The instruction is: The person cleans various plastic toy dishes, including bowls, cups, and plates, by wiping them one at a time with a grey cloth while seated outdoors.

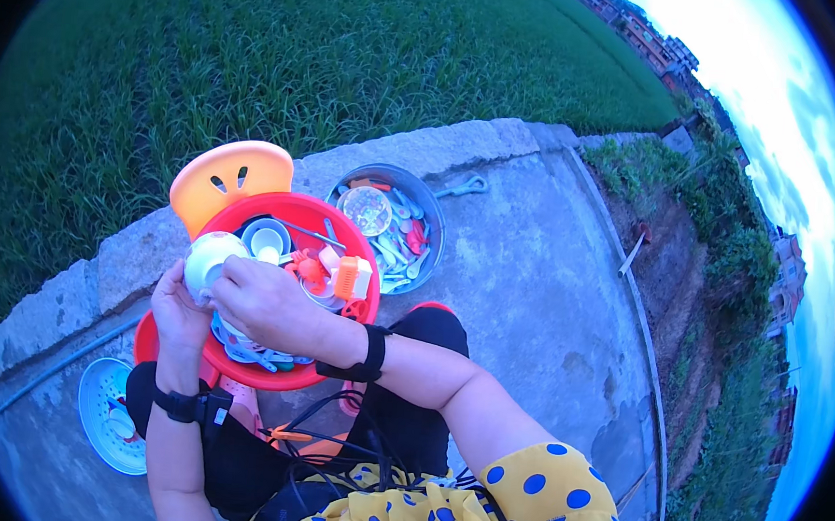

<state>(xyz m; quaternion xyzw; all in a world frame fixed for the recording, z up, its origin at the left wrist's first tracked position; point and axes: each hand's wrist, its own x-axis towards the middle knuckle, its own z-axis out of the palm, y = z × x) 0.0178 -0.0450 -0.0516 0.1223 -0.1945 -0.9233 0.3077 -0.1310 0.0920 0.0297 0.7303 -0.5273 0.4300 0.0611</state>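
My left hand (180,308) holds a white bowl (203,269) with a printed pattern on its side. The bowl is tipped so that its underside faces me. Bent fingers of my right hand (266,302) press against the bowl near its foot; whether they also pinch something small is hidden. Both hands are over the near left side of a red plastic basin (271,378). Inside the basin are a grey bowl (247,228) with a white ladle-like piece in it, an orange toy (308,269), an orange-and-white plastic piece (352,278) and several blue-and-white pieces (251,354).
An orange plastic chair back (231,169) rises behind the basin. Right of it, a metal basin (432,261) holds spoons and a clear round container (367,210). A light-blue colander (91,412) stands at lower left. Black cables (368,453) lie across my lap. A stone ledge (425,145) borders the grass.
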